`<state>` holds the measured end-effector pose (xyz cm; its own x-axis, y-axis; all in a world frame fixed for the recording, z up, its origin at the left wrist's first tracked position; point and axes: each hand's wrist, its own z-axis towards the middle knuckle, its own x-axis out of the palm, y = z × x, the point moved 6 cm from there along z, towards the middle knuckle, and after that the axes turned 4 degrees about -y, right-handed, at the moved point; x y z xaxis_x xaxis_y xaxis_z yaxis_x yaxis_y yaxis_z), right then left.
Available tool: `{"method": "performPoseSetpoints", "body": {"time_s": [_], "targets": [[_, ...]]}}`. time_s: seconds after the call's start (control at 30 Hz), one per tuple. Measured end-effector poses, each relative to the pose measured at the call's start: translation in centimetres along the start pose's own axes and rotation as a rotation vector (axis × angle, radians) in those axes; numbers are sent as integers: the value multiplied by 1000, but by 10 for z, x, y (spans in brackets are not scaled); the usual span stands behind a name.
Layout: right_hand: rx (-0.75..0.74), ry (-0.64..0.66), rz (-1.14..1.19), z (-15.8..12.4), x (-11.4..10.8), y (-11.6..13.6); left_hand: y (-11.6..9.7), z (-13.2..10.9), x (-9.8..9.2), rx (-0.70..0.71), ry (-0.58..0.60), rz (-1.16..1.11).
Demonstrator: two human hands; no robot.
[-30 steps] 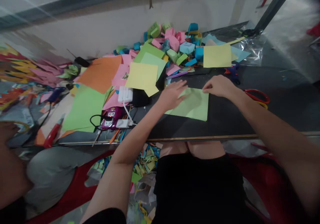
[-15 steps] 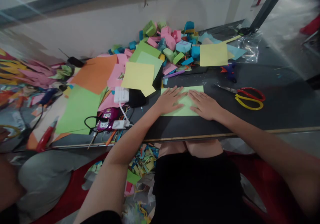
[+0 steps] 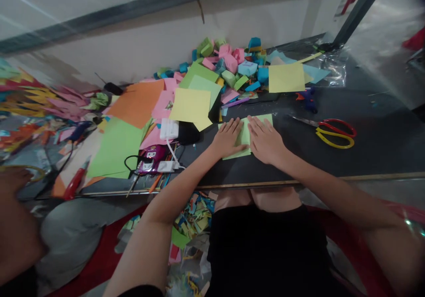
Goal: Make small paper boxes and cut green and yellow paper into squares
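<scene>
A light green sheet of paper (image 3: 245, 134) lies on the dark table in front of me, with a crease or edge running up its middle. My left hand (image 3: 229, 138) rests flat on its left part, fingers spread. On the right part lies my right hand (image 3: 264, 138), palm down, fingers stretched out and fairly close together. Both hands press on the paper and cover much of it. To the right are scissors (image 3: 335, 133) with one red and one yellow handle. A blue glue gun (image 3: 309, 100) lies behind them.
Folded paper pieces (image 3: 232, 64) are heaped at the back. Orange (image 3: 137, 102), yellow (image 3: 190, 104) and green sheets (image 3: 116, 148) lie left, near a purple power socket (image 3: 151, 160) and red-handled tool (image 3: 75, 184). Another person's hand (image 3: 15, 179) is at far left. Paper scraps (image 3: 195, 217) lie below the table.
My hands have drawn closer together on the green paper, the right one moving to its middle. The paper has turned slightly. The whole view has shifted a little.
</scene>
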<state>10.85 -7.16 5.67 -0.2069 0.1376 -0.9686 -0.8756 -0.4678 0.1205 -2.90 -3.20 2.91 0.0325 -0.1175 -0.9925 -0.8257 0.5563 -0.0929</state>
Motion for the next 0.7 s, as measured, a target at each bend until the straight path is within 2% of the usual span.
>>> {"method": "performPoseSetpoints", "body": {"time_s": [0.1, 0.2, 0.27, 0.37, 0.47, 0.57, 0.7], "targets": [[-16, -59, 58, 20, 0, -1, -18, 4, 6, -109, -48, -5], [-193, 15, 190, 41, 23, -8, -42, 11, 12, -31, -25, -6], [-233, 80, 235, 50, 40, -24, -48, 12, 12, 1, -3, -17], [-136, 81, 198, 49, 53, -62, -35, 7, 6, -41, -11, -44], [-101, 92, 176, 33, 52, -89, -20, -2, 4, -49, 16, -50], [-56, 117, 171, 16, 42, -103, -13, -6, 3, -54, 53, -46], [0, 124, 138, 0, 25, -107, -10, -3, -2, -22, 100, -52]]}}
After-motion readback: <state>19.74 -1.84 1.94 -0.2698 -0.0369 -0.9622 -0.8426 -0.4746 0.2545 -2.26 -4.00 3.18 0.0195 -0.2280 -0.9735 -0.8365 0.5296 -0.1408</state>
